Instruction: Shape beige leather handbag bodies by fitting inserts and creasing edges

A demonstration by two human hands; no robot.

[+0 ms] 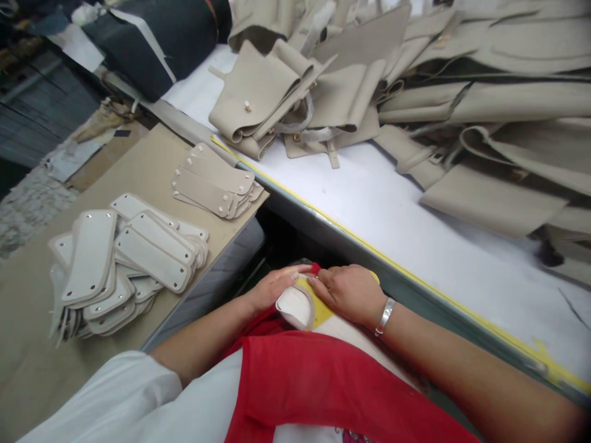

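In my lap, just below the table edge, a pale beige leather piece (295, 306) curls over on itself, its rim rounded. Beside it shows something yellow (321, 312) whose kind I cannot make out. My left hand (276, 288) pinches the leather piece at its far left edge, thumb on top. From the right, my right hand (351, 292) grips the same piece, fingers curled over the yellow part. A small bit of red (316, 268) shows between the two hands. The undersides of the fingers are hidden.
On the brown board (28, 307) at left lie a heap of pale leather straps with studs (90, 255) and a smaller beige stack (212, 178). Beige leather bags (258, 92) cover the far white table (332, 194), its edge taped yellow. A black roll (157, 46) lies at back left.
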